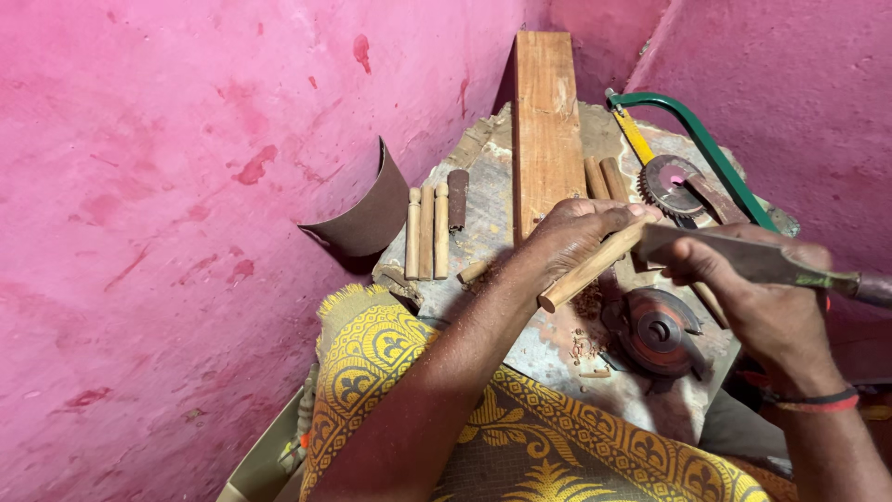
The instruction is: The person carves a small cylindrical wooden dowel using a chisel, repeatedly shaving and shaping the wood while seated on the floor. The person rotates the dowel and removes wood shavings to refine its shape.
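While the left hand (581,232) grips a wooden dowel (595,265), the right hand (743,279) clenches a chisel (743,256) against it.

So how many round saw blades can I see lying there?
2. One toothed saw blade lies beside the green hacksaw at the back; another saw blade lies at the front, under the right hand. More may be hidden behind the hands.

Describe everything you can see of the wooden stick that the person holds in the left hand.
The wooden stick is a round, pale brown dowel, smooth, with a flat-cut near end. It lies tilted, its far end rising to the right. The left hand grips it from above over the stone block. The chisel, held in the right hand, meets its far end.
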